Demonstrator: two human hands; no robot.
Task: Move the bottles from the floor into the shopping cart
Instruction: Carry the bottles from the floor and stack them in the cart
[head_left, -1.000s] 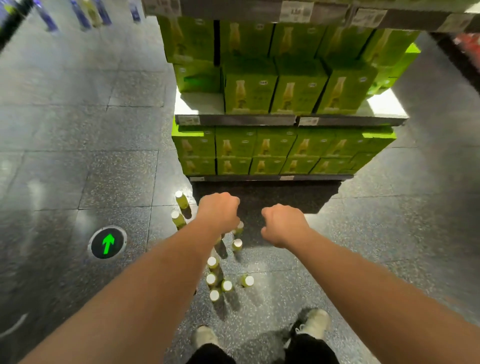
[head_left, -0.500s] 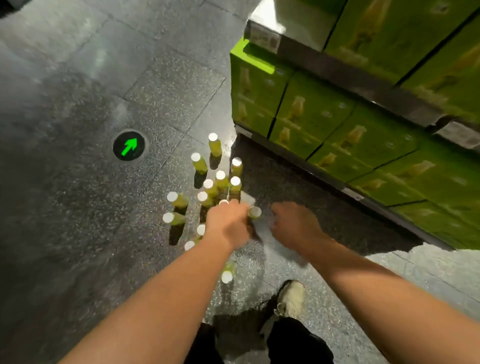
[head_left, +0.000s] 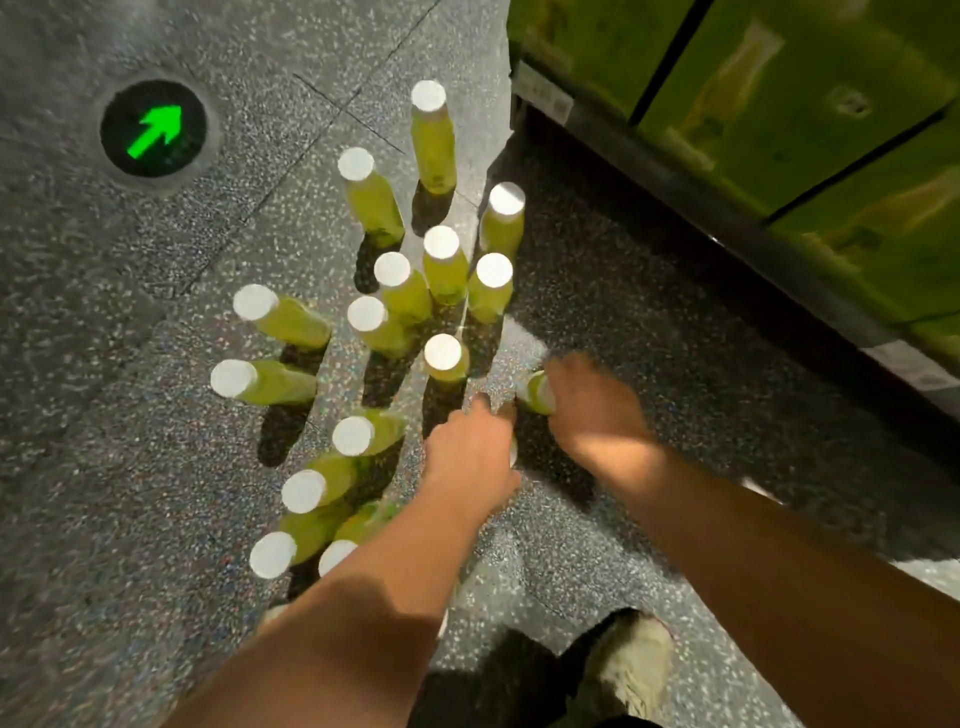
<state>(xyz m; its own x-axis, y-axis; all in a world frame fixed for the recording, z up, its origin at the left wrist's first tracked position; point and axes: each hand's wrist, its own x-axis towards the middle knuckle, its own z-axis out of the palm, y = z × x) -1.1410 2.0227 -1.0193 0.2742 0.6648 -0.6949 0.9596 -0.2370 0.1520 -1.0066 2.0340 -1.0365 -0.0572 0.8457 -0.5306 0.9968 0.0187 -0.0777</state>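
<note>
Stage: early, by my judgement. No bottle is seen off the floor (head_left: 104, 467) yet.
Bottles (head_left: 441, 270): more than a dozen, white-capped and filled with yellow-green drink. They stand upright in a loose cluster, some touching and some apart.
Shopping cart: not in view, so nothing shows how many bottles, if any, it already holds.
Right hand (head_left: 597, 415): curled over the top of the near bottle (head_left: 535, 393) at the cluster's right edge. It appears to grip that bottle (motion blur softens the fingers).
Left hand (head_left: 470, 452): low over the floor just beside the right hand, fingers pointing down. A pale sliver shows at its edge, but I cannot tell whether it holds anything.
Done: nothing the view can confirm.
Left: lifting the near bottle, then nearly the whole cluster, and carrying all of it to the cart.
Surroundings: a lit green arrow marker (head_left: 154, 130) is set in the floor to the left. Green cartons (head_left: 779, 104) are shelved to the right. A pale shoe (head_left: 628, 670) stands below the arms.
</note>
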